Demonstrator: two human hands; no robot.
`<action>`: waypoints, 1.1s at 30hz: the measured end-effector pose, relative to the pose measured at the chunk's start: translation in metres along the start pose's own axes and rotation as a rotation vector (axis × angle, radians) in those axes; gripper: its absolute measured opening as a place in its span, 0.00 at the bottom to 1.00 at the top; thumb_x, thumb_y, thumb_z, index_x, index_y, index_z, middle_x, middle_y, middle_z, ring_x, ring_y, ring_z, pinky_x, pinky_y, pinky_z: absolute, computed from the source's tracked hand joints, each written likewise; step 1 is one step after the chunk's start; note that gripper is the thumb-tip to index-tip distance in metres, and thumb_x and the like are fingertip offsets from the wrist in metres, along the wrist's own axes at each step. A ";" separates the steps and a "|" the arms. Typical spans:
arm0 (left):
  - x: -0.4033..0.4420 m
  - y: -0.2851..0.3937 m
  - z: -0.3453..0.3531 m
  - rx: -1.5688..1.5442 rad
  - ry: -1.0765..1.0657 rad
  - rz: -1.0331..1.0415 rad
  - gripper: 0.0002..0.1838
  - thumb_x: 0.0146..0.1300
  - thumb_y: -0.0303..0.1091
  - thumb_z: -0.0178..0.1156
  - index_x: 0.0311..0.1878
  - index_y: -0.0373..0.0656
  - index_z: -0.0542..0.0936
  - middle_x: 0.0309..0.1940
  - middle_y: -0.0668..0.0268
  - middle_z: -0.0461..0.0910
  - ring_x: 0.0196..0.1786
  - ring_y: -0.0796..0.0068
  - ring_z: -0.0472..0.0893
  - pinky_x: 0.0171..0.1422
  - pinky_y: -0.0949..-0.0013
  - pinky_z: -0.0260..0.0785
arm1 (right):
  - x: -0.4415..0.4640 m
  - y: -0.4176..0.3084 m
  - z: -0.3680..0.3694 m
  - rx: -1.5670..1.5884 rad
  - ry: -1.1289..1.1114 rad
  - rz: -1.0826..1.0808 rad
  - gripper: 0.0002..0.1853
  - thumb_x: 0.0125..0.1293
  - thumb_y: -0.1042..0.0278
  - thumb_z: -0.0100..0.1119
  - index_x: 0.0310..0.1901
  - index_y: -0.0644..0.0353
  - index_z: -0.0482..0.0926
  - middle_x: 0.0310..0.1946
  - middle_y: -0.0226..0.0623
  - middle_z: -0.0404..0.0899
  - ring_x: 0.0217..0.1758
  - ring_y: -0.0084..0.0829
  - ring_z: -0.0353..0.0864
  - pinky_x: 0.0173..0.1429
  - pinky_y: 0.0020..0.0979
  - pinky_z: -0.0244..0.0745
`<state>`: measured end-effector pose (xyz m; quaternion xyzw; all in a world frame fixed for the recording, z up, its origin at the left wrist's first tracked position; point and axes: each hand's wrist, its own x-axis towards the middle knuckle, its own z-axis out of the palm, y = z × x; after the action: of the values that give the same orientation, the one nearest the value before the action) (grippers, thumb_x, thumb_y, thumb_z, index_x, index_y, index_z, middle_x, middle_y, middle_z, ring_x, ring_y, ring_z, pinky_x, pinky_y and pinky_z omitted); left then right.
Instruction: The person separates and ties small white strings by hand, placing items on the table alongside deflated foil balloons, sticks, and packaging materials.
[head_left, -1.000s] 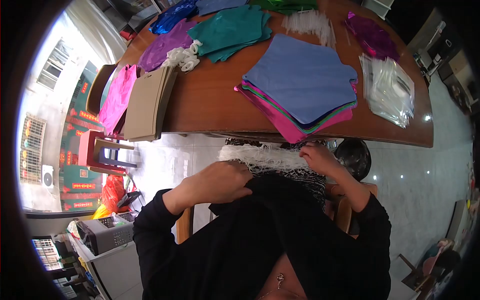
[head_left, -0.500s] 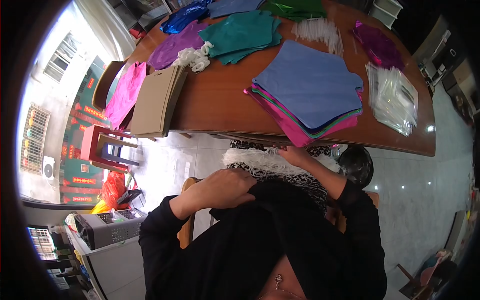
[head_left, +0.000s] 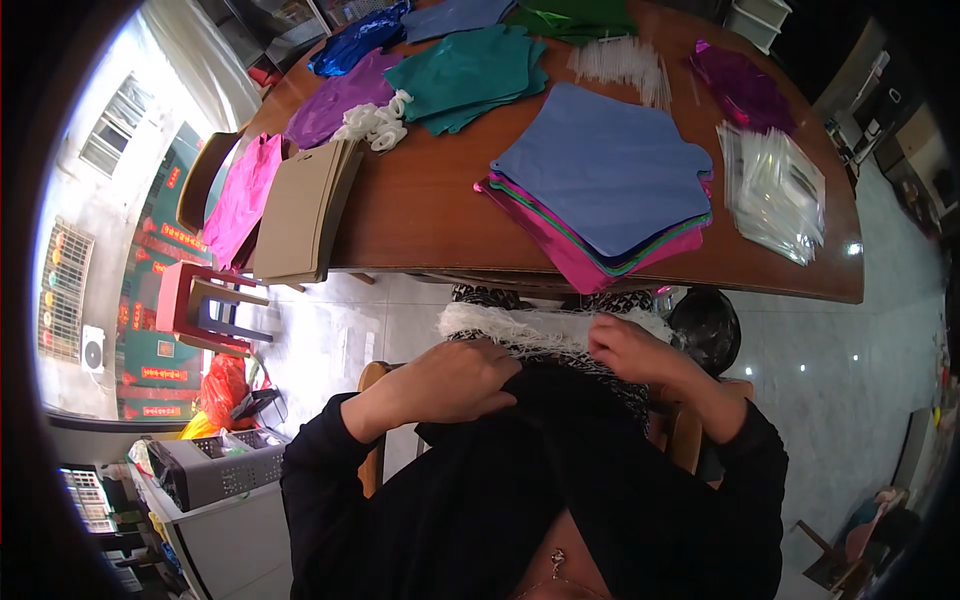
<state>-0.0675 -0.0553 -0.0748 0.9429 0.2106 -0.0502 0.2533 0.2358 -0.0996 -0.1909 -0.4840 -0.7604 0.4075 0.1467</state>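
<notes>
a big brown tabletop (head_left: 420, 225), with a bunch of white strings (head_left: 490, 322) lying across a lap (head_left: 620, 388) by its near edge.
on the tabletop, a big pile has a flat blue sheet (head_left: 610, 165) on top, and pink and green edges peek out under it. a stack of brown cards (head_left: 298, 212) is at the left, and shiny clear packets (head_left: 775, 195) are at the right. the strings look fluffy and messy. the left hand (head_left: 450, 380) is at their near left side, fingers curled in; i cannot tell if it grips anything. the right hand (head_left: 632, 350) is bent, with its fingertips at the strings; i cannot tell if they pinch. small white rolls (head_left: 375, 125) sit far back, left.
</notes>
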 end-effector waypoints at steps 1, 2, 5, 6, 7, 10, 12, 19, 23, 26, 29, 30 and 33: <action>0.001 0.003 -0.003 -0.001 0.017 0.012 0.11 0.65 0.33 0.64 0.45 0.35 0.81 0.41 0.55 0.83 0.44 0.51 0.83 0.51 0.58 0.76 | -0.012 -0.020 -0.013 0.041 -0.004 -0.049 0.03 0.67 0.75 0.54 0.34 0.62 0.75 0.40 0.38 0.74 0.40 0.40 0.74 0.47 0.36 0.70; 0.003 0.006 -0.007 0.002 0.015 0.016 0.11 0.65 0.33 0.64 0.45 0.35 0.81 0.41 0.55 0.83 0.44 0.51 0.83 0.51 0.58 0.76 | -0.022 -0.043 -0.029 0.051 0.026 -0.089 0.02 0.67 0.76 0.55 0.34 0.62 0.74 0.40 0.38 0.74 0.40 0.40 0.74 0.47 0.35 0.70; 0.009 0.019 -0.024 -0.201 0.340 0.068 0.11 0.63 0.26 0.64 0.48 0.34 0.83 0.46 0.56 0.83 0.41 0.56 0.82 0.45 0.63 0.74 | -0.048 -0.097 -0.071 0.028 0.138 -0.189 0.03 0.64 0.80 0.56 0.35 0.62 0.73 0.41 0.37 0.74 0.40 0.39 0.74 0.46 0.33 0.70; 0.011 0.023 -0.029 -0.269 0.448 0.087 0.11 0.63 0.23 0.64 0.49 0.33 0.83 0.48 0.57 0.83 0.40 0.58 0.82 0.44 0.65 0.74 | -0.053 -0.108 -0.079 -0.003 0.212 -0.255 0.04 0.63 0.81 0.57 0.36 0.61 0.73 0.42 0.36 0.74 0.39 0.38 0.74 0.45 0.32 0.70; 0.015 0.028 -0.033 -0.265 0.449 0.095 0.11 0.63 0.23 0.64 0.49 0.33 0.83 0.48 0.57 0.83 0.40 0.58 0.82 0.44 0.65 0.74 | -0.056 -0.116 -0.083 -0.009 0.219 -0.254 0.04 0.63 0.81 0.57 0.36 0.61 0.73 0.42 0.36 0.74 0.39 0.38 0.74 0.45 0.32 0.70; 0.032 0.045 -0.046 -0.421 0.567 0.108 0.11 0.61 0.19 0.64 0.47 0.32 0.84 0.49 0.58 0.83 0.39 0.62 0.81 0.41 0.68 0.72 | -0.054 -0.140 -0.091 -0.015 0.384 -0.299 0.06 0.60 0.84 0.58 0.36 0.62 0.74 0.43 0.36 0.76 0.37 0.34 0.72 0.42 0.30 0.69; 0.042 0.054 -0.050 -0.449 0.589 0.130 0.10 0.61 0.18 0.63 0.46 0.31 0.84 0.48 0.59 0.83 0.38 0.64 0.80 0.40 0.69 0.71 | -0.048 -0.149 -0.093 -0.030 0.438 -0.325 0.07 0.59 0.85 0.59 0.36 0.63 0.74 0.43 0.36 0.77 0.37 0.33 0.72 0.41 0.29 0.69; 0.050 0.071 -0.059 -0.503 0.510 0.083 0.06 0.63 0.19 0.62 0.42 0.34 0.85 0.33 0.63 0.84 0.28 0.70 0.77 0.34 0.71 0.69 | -0.033 -0.152 -0.086 0.035 0.611 -0.393 0.06 0.61 0.85 0.58 0.37 0.63 0.74 0.42 0.36 0.78 0.35 0.29 0.72 0.41 0.26 0.69; 0.044 0.076 -0.063 -0.793 0.541 0.051 0.06 0.65 0.19 0.61 0.42 0.32 0.85 0.32 0.63 0.85 0.26 0.75 0.75 0.33 0.74 0.68 | -0.018 -0.146 -0.058 0.738 0.549 -0.323 0.09 0.66 0.83 0.58 0.46 0.63 0.75 0.42 0.36 0.80 0.35 0.24 0.75 0.42 0.26 0.72; 0.042 0.076 -0.063 -1.213 0.642 0.081 0.05 0.65 0.18 0.61 0.41 0.29 0.85 0.36 0.61 0.86 0.27 0.76 0.76 0.35 0.77 0.71 | -0.005 -0.150 -0.037 1.204 0.514 -0.391 0.10 0.64 0.83 0.60 0.46 0.64 0.79 0.37 0.37 0.80 0.30 0.27 0.76 0.38 0.27 0.72; 0.049 0.079 -0.058 -1.211 0.852 0.067 0.06 0.66 0.18 0.61 0.42 0.31 0.86 0.33 0.65 0.85 0.26 0.81 0.73 0.33 0.79 0.67 | 0.006 -0.148 -0.032 0.589 0.764 -0.533 0.10 0.61 0.83 0.61 0.44 0.64 0.80 0.33 0.36 0.79 0.28 0.28 0.75 0.34 0.28 0.71; 0.052 0.080 -0.056 -1.210 0.957 0.059 0.06 0.67 0.19 0.61 0.43 0.32 0.86 0.32 0.66 0.85 0.26 0.83 0.71 0.32 0.81 0.65 | 0.009 -0.147 -0.031 0.273 0.869 -0.586 0.10 0.60 0.83 0.62 0.43 0.64 0.81 0.31 0.36 0.78 0.26 0.29 0.74 0.32 0.29 0.70; 0.057 0.073 -0.049 -1.145 1.089 0.022 0.06 0.67 0.19 0.61 0.43 0.33 0.86 0.31 0.68 0.85 0.26 0.85 0.70 0.31 0.81 0.63 | 0.011 -0.145 -0.031 -0.091 0.940 -0.627 0.09 0.58 0.83 0.63 0.41 0.64 0.83 0.29 0.35 0.77 0.24 0.30 0.72 0.29 0.29 0.68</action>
<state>0.0141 -0.0664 -0.0102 0.5598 0.2887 0.5371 0.5610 0.1597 -0.1046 -0.0628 -0.3704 -0.7375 0.0519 0.5623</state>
